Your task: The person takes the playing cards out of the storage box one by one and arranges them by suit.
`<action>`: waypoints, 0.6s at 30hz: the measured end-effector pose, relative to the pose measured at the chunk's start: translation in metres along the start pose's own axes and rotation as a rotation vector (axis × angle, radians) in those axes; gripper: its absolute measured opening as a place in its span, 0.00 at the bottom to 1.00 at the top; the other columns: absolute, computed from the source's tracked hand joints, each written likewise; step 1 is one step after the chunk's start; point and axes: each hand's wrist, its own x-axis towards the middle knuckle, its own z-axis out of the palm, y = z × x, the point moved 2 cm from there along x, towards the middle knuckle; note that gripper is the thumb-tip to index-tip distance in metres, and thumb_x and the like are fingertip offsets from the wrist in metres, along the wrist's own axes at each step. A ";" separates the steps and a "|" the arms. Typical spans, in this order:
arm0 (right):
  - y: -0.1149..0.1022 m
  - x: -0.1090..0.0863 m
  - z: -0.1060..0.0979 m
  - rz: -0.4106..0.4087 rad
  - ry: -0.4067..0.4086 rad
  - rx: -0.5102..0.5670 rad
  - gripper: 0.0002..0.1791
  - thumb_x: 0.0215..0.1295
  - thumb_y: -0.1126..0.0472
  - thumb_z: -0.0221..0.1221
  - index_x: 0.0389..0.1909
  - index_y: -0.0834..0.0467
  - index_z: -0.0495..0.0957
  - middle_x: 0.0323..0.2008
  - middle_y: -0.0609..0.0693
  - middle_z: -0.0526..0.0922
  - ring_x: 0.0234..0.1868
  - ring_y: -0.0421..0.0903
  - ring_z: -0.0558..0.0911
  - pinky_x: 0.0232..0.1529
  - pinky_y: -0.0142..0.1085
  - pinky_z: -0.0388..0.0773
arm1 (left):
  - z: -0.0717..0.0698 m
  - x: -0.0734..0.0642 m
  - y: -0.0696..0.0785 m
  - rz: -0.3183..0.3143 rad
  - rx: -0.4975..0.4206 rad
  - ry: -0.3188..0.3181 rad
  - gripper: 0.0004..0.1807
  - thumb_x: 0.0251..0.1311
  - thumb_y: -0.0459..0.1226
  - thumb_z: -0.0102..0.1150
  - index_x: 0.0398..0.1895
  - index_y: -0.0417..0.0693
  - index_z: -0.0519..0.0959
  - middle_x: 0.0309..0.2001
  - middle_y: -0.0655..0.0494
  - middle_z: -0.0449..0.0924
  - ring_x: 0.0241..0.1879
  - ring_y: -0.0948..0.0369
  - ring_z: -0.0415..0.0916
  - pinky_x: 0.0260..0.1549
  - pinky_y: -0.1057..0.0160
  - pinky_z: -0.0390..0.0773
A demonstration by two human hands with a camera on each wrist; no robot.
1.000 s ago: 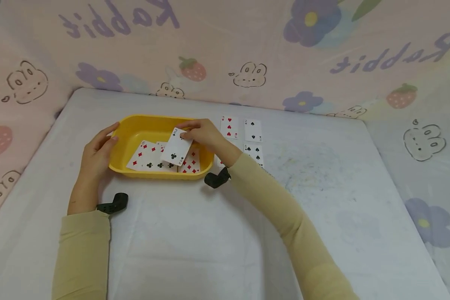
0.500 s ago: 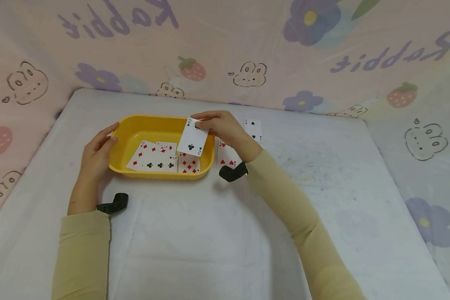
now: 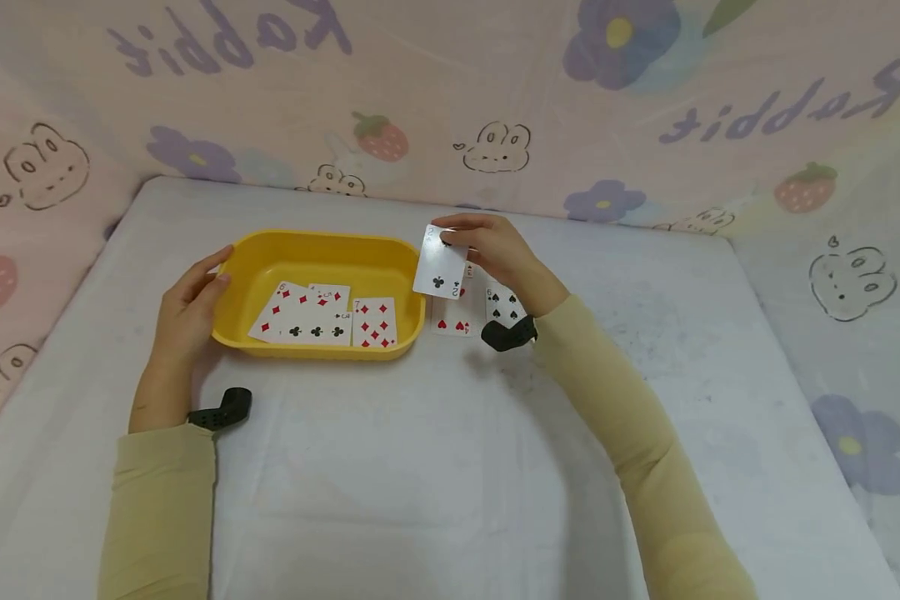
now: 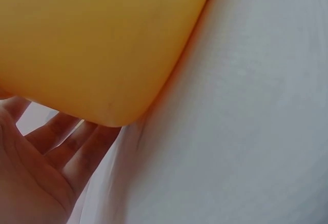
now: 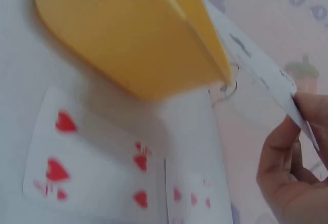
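In the head view my right hand [image 3: 498,250] pinches a two of clubs [image 3: 437,271] between thumb and fingers. The card is raised over the right end of the yellow plastic tub [image 3: 322,352], partly past its rim. The right wrist view shows this card [image 5: 261,73] nearly edge-on, in the fingers [image 5: 279,147]. My left hand [image 3: 183,312] rests against the tub's left end, thumb and fingertips touching its outer wall. In the left wrist view its fingers [image 4: 84,152] lie fairly straight by the tub [image 4: 102,55]. Inside lie several cards, among them a seven of diamonds [image 3: 375,321].
Right of the tub lie a four of hearts [image 3: 452,321] and a six of spades [image 3: 501,304]. A three of hearts [image 5: 192,198] lies beyond, mostly covered in the head view. A printed cloth [image 3: 420,83] hangs behind the white table surface [image 3: 345,467].
My right hand has carried the two of clubs from above the cards in the tub rightward to its right rim. The seven of diamonds is now uncovered. My left hand stays at the tub.
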 end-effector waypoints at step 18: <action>0.011 0.006 -0.077 0.054 0.122 -0.150 0.18 0.68 0.62 0.55 0.58 0.56 0.77 0.68 0.45 0.66 0.53 0.41 0.67 0.49 0.33 0.65 | 0.002 0.000 0.002 -0.058 0.047 0.012 0.22 0.71 0.53 0.38 0.68 0.78 0.63 0.72 0.61 0.59 0.55 0.67 0.59 0.63 0.65 0.67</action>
